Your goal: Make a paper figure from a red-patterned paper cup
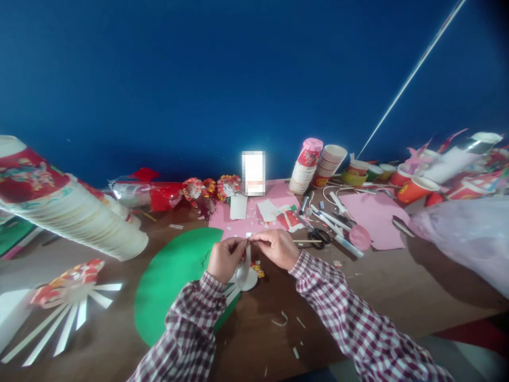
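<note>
My left hand (226, 260) and my right hand (277, 248) meet near the middle of the table, fingertips pinched together. Between them is the upper end of a white paper strip (248, 255), which belongs to a paper cup cut into strips. The cup's round white base (247, 279) hangs just below my fingers, with more strips fanning out under my left wrist. A green paper circle (175, 281) lies beneath and beside my left forearm. Close to the cup base is a small yellow and red patterned piece (259, 270). The fingertips partly hide the strip's end.
Stacked paper cups (91, 217) lean at the left, above another strip-cut cup (75, 292). Black scissors (318, 237), pens and pink paper (374, 212) lie right of centre. More cup stacks (306, 165) stand behind. A translucent plastic bag (469, 239) sits far right. Paper scraps dot the table.
</note>
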`<state>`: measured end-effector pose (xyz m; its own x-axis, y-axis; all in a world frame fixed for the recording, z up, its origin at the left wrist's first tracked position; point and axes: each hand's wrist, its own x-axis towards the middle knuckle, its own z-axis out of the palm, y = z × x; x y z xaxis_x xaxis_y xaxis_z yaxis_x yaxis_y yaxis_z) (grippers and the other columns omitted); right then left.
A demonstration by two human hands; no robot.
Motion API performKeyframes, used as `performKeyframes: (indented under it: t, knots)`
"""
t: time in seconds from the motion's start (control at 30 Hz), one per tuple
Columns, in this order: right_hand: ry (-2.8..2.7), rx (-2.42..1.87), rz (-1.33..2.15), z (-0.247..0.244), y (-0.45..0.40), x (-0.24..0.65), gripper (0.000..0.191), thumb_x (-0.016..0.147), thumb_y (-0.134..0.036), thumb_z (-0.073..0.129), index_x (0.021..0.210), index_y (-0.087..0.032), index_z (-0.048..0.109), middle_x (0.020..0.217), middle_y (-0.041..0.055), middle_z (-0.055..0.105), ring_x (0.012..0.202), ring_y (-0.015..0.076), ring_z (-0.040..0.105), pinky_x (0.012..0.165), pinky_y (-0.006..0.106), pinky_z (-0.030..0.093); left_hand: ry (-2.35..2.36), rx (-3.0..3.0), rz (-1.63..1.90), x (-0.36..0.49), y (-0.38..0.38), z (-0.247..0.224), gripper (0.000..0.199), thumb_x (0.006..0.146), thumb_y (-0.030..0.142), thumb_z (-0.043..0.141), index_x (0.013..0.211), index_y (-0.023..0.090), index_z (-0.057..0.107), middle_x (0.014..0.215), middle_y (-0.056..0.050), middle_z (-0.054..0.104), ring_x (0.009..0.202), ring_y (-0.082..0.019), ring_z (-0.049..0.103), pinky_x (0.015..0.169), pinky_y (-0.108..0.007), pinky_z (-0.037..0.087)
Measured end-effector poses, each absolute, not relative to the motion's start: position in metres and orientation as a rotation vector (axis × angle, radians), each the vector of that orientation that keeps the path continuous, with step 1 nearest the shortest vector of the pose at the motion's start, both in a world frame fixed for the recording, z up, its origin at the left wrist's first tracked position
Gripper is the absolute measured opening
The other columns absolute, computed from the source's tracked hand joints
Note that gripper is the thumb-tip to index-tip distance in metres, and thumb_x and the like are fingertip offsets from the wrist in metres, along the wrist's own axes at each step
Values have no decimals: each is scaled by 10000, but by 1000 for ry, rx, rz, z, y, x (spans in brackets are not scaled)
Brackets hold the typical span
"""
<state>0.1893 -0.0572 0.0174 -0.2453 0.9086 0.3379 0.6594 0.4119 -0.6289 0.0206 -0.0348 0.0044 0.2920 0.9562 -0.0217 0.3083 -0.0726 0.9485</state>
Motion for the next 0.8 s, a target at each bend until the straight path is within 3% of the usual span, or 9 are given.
performKeyframes:
  t: [0.33,0.8]
  knots:
    - [-1981,-1359,372,16,-57,187,141,807,-248,555,890,-230,668,872,4,693,788,129,634,691,213,465,1199,1616,869,22,-38,7,291,731,389,531,749,128,658,490,2,553,464,-110,496,452,-196,384]
    - [-2205,-1328,88,19,-57,185,152,843,-265,503,832,-196,637,773,24,671,713,121,596,618,205,383,1244,1653,841,24,-39,10,277,733,375,531,701,127,650,455,17,538,431,-93,464,432,-188,349]
